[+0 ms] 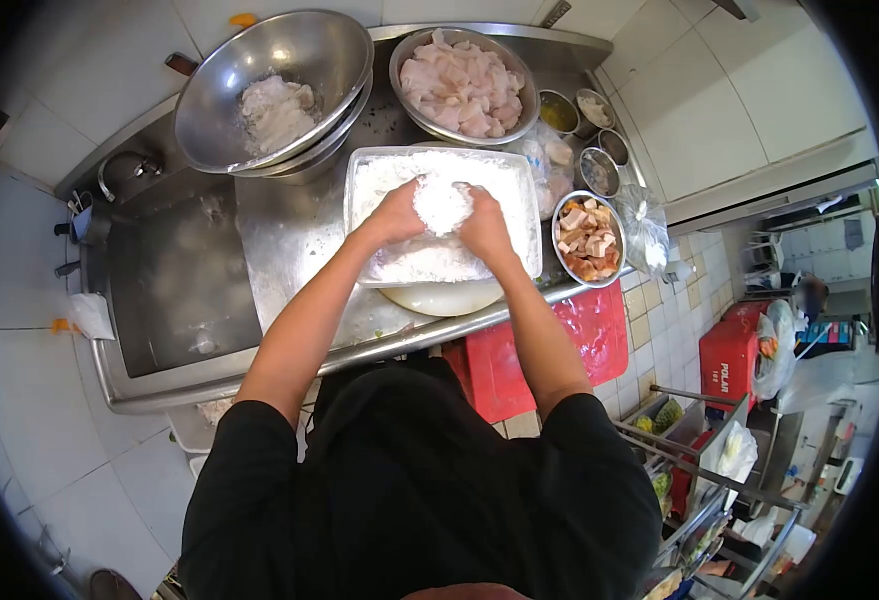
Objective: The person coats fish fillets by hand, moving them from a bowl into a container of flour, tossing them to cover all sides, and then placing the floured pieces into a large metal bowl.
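A clear rectangular tub of white flour lies in front of me on the steel counter. Both hands are over it, wrapped round the two sides of a flour-coated lump. My left hand holds the lump's left side, its fingertips partly hidden by flour. On the other side my right hand has its fingers curled against the lump. What lies under the flour cannot be made out. Behind the tub stands a steel bowl of pale raw meat slices. A large steel bowl at the back left holds some floured pieces.
A bowl of cut meat chunks sits right of the tub, near small metal containers and plastic bags. The sink is at the left. A red surface lies below the counter's front edge.
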Tool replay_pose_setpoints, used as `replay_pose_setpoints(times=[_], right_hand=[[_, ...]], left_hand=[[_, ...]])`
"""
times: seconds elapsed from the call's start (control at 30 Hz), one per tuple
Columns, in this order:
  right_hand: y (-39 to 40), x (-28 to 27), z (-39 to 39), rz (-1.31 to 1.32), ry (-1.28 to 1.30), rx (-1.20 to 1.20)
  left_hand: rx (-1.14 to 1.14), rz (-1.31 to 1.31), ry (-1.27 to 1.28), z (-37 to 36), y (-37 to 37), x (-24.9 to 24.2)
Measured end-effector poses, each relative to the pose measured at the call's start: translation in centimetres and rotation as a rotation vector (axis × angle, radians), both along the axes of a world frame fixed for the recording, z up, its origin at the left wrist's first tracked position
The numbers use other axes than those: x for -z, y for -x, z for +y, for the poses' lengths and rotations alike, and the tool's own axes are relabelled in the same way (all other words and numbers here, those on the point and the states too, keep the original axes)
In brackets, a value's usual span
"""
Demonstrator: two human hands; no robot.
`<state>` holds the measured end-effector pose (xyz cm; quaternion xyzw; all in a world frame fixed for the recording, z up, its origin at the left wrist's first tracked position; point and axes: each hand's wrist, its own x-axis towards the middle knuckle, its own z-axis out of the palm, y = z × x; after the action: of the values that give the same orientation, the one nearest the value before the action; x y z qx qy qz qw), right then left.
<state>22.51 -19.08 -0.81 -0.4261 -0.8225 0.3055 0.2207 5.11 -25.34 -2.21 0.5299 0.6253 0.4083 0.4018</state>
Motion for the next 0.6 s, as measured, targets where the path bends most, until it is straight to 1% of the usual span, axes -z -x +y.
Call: replay_pose_setpoints(times=[0.03, 0.07, 0.17, 0.2, 0.27, 0.3, 0.33, 0.37, 0.43, 0.47, 0.57, 0.6], right_hand=[[-0.8, -0.2, 0.8, 0.094, 0.059, 0.009], [-1.5, -0.2, 1.5, 0.064, -0.021, 0.065], [-3.6, 0.3, 4.0, 0.076, 0.107, 0.012], [-3.6, -0.7, 3.8, 0.117, 0.157, 0.009], [-3.4, -3.3, 3.3, 0.204, 0.258, 0.008], [-3.7, -2.0, 3.8, 0.169, 0.177, 0.037], [-4.1, 0.2, 4.8, 0.134, 0.096, 0.067], [-4.3, 1.4, 5.3, 0.098, 0.015, 0.095], [-4.3, 0.2, 4.9, 0.059, 0.025, 0.103], [-4.1, -0.8, 4.6, 0.038, 0.03, 0.106], [-4.1, -4.0, 3.1, -0.011, 0.065, 0.139], [-4.3, -4.4, 2.9, 0.01, 0.098, 0.158]], left_hand=[[-0.006, -0.019, 0.012, 0.0, -0.3, -0.8], [0.016, 0.003, 0.021, -0.2, -0.2, -1.6], [0.054, 0.03, 0.12, 0.5, 0.7, -1.9], [0.04, 0.084, 0.18, 0.3, 1.0, -2.7], [-0.03, 0.141, 0.165, -0.3, 1.7, -2.6], [-0.064, 0.171, 0.157, -0.5, 2.0, -2.6], [-0.039, 0.197, 0.148, -0.8, 2.3, -2.9], [-0.091, 0.197, 0.138, -0.8, 2.7, -2.4], [-0.198, 0.197, 0.119, -0.6, 3.4, 0.0], [-0.186, 0.192, 0.13, -0.3, 3.9, 1.2], [-0.214, 0.417, 0.115, -1.3, 2.8, 0.2], [-0.203, 0.409, 0.134, -1.8, 2.2, -0.7]])
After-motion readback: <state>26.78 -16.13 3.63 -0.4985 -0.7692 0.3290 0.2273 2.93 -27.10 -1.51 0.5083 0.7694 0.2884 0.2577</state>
